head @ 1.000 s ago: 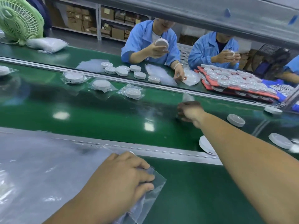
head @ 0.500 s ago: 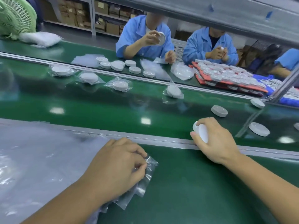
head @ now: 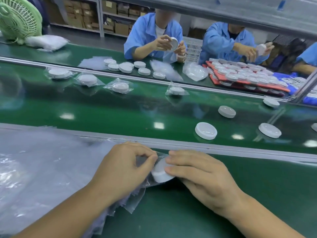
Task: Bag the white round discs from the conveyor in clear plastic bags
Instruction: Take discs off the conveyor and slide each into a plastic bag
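Observation:
My right hand (head: 200, 176) holds a white round disc (head: 160, 171) with thumb and fingers curled on it, at the mouth of a clear plastic bag (head: 145, 160). My left hand (head: 123, 169) pinches that bag's upper edge between thumb and fingertips. The bag lies at the right end of a stack of clear bags (head: 37, 169) on the near green table. Several bare discs, one of them close by (head: 205, 130), lie on the green conveyor (head: 120, 110). Several bagged discs (head: 120, 87) sit along the belt's far side.
A metal rail (head: 240, 150) separates my table from the belt. Across the belt, two people in blue coats handle discs; loose discs (head: 144, 71), bags and a red tray of discs (head: 248, 78) lie before them. A green fan (head: 18, 19) stands far left.
My right hand dropped a bagged disc on the belt, picked up a bare disc near the rail and brought it to the bag. My left hand lifted the bag's edge.

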Demonstrator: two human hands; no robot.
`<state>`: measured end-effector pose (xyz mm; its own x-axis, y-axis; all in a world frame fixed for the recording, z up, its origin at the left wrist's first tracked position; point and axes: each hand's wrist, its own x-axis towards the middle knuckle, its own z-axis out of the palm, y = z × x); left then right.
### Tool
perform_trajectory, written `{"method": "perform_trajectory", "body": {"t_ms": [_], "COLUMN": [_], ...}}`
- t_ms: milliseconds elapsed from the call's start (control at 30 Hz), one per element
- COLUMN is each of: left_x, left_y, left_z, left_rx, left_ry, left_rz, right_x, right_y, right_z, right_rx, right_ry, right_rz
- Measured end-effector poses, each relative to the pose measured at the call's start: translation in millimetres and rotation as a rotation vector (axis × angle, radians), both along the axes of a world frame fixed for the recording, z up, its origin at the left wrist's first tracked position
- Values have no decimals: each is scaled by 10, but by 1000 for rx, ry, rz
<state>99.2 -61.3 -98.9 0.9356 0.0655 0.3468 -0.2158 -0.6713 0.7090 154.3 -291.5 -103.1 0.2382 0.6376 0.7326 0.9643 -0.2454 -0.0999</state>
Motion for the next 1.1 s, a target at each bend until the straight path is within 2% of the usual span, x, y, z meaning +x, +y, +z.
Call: {"method": "perform_trajectory", "body": {"t_ms": [100, 167, 233, 300, 400, 467, 567, 600, 667, 700, 767, 833, 933, 967, 1033, 1100], "left_x": [-27, -67, -95, -109, -137, -137, -89, -71, -36, -27, -17, -13, 7, 11, 25, 41], "left_y": [-7, -33, -71, -144, -228, -272, -233, -168, -9, 55, 131, 134, 150, 170, 225, 271], "left_z": [36, 107, 92, 90, 86, 91, 76, 60, 54, 56, 37, 5, 3, 17, 8, -1], "left_rx": [-220, -390, -262, -133, -224, -308, -308, -200, 162, 316, 461, 497, 527, 527, 505, 485], "left_ry": [119, 208, 117, -26, -183, -171, -44, -34, -67, -43, 74, 129, 118, 127, 135, 150], "left_rz": [-218, -391, -398, -297, -234, -187, -95, -59, -40, -54, -111, -163, -203, -218, -232, -243], "right_x": [-54, -119, -157, -177, -192, -135, 205, 398, 914, 1201, 1730, 2057, 2063, 1957, 1707, 1521], "right_y": [72, 131, 172, 209, 265, 315, 420, 469, 566, 608, 653, 668, 659, 633, 520, 344], "right_z": [24, 66, 114, 144, 192, 257, 313, 328, 374, 424, 504, 504, 362, 302, 168, 59], "right_rx": [190, 365, 468, 433, 304, 217, 75, 66, 148, 222, 327, 138, -266, -368, -625, -731], "right_ry": [144, 408, 718, 894, 1045, 1003, 751, 693, 711, 788, 1013, 1116, 1056, 974, 670, 386], "right_rz": [-34, -102, -136, -116, -18, -43, -200, -272, -462, -562, -696, -760, -715, -693, -720, -743]}}
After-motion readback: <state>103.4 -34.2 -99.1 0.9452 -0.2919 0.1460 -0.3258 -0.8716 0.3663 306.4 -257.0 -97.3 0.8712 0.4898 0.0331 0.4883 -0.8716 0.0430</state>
